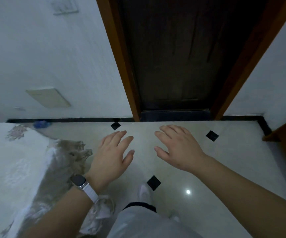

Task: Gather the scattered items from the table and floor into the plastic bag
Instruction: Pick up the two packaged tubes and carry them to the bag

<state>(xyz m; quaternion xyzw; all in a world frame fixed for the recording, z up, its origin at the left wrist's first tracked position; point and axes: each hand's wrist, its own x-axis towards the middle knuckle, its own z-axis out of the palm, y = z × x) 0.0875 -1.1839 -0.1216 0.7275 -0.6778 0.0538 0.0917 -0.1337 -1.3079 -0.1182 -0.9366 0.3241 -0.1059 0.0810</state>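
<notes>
Evidently the left hand (112, 152) and right hand (178, 148) hover before the door (173, 57), fingers spread, empty. Left of it, best stoop low for the blue item (41, 124).

A pale glossy tiled floor (233, 169) is set with black diamond insets (153, 182) and edged by black skirting (78, 120). A dark wooden door (173, 57) is framed in orange-brown wood (120, 66) between white walls (53, 48). A switch plate (63, 5) and beige panel (48, 97) are mounted left. A light spot (188, 191) is reflected in the tiles. A cloth-covered tabletop (4, 160) is placed at left.
</notes>
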